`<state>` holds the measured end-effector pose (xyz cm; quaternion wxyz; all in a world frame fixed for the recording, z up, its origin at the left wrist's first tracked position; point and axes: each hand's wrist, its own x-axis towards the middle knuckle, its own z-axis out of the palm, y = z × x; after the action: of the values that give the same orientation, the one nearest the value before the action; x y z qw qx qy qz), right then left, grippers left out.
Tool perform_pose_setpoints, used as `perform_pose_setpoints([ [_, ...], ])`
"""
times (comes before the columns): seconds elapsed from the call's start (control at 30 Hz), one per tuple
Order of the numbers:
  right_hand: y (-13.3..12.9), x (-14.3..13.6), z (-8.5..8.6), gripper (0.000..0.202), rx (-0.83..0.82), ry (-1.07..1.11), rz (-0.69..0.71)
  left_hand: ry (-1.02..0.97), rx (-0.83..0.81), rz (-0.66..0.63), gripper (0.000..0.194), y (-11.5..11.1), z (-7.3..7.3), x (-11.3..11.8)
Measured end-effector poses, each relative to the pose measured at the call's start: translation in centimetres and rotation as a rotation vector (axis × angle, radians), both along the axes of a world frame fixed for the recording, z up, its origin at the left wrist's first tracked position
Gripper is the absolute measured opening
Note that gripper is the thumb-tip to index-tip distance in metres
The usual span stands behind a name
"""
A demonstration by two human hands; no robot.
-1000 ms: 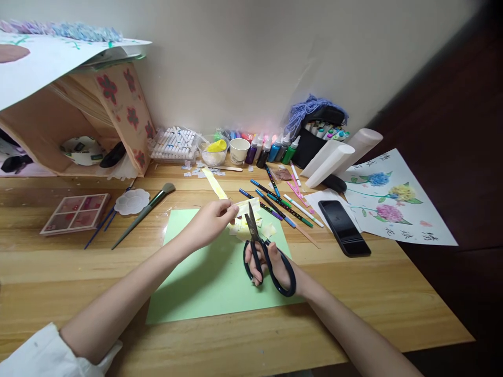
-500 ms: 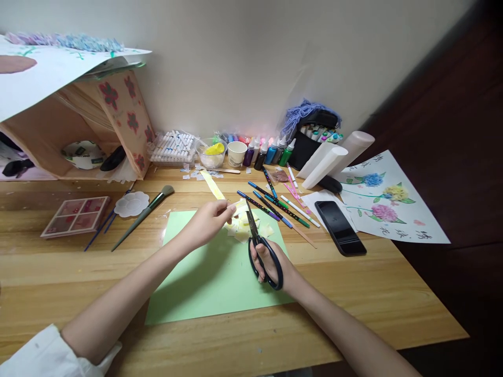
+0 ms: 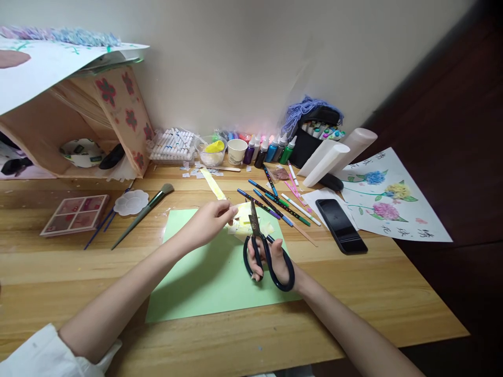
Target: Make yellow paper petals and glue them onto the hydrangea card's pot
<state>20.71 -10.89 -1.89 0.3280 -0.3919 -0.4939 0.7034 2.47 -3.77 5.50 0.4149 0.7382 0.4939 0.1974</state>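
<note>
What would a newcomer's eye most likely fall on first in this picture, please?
Probably the large black scissors, held in the right hand over the light green sheet near the middle. Next might come the bright flower drawing at the picture's right and, at its left, the peach-coloured, flower-patterned box.
</note>
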Motion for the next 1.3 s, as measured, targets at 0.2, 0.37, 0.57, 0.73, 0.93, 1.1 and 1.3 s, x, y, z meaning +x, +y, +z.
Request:
perform_pose_setpoints([
  [0.2, 0.1, -0.3, -0.5, 0.075, 0.005, 0.019, -0.048, -0.004, 0.012, -0.012, 0.042, -0.1, 0.2, 0.0],
  [0.37, -0.1, -0.9, -0.5, 0.068, -0.01, -0.022, -0.144, 0.005, 0.02, -0.001, 0.04, -0.2, 0.2, 0.0],
  [0.57, -0.3, -1.0, -0.4, 0.08, -0.12, -0.025, -0.128, 0.033, 0.054, 0.021, 0.039, 0.0, 0.2, -0.3],
  [0.73, -0.7, -1.0, 0.0, 0.088, -0.09, 0.016, 0.038, 0.196, 0.285, 0.096, 0.034, 0.0, -0.4, -0.4],
  [0.93, -1.1, -1.2, -0.1, 0.082, -0.008, -0.009, 0.065, 0.218, 0.324, 0.058, 0.034, -0.7, -0.7, 0.4],
  [1.1, -1.2, -1.2, 0.4, 0.08, 0.025, -0.051, 0.049, 0.2, 0.285, 0.025, 0.034, -1.1, -0.6, 1.0],
  [1.3, -1.4, -1.1, -0.4, 0.076, 0.056, -0.107, 0.014, 0.179, 0.27, 0.027, 0.034, -1.2, -0.6, 1.0],
])
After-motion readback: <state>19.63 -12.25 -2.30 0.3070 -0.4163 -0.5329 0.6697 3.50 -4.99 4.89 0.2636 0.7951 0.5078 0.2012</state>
